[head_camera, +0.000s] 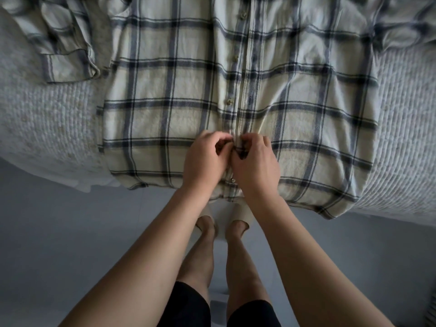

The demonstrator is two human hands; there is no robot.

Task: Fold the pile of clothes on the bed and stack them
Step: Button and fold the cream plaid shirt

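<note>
A cream shirt with dark blue checks (165, 95) lies flat and front-up on the bed, its hem hanging over the near edge. A row of small buttons runs down its middle placket. My left hand (205, 161) and my right hand (256, 164) meet at the placket near the hem, fingers curled, each pinching an edge of the cloth at one button. The left sleeve (63, 43) lies bunched at the upper left; the right sleeve (401, 27) is crumpled at the upper right.
The bed carries a pale textured quilt (47, 119), visible on both sides of the shirt. Grey floor (70, 232) lies below the bed edge, where my bare legs and feet stand.
</note>
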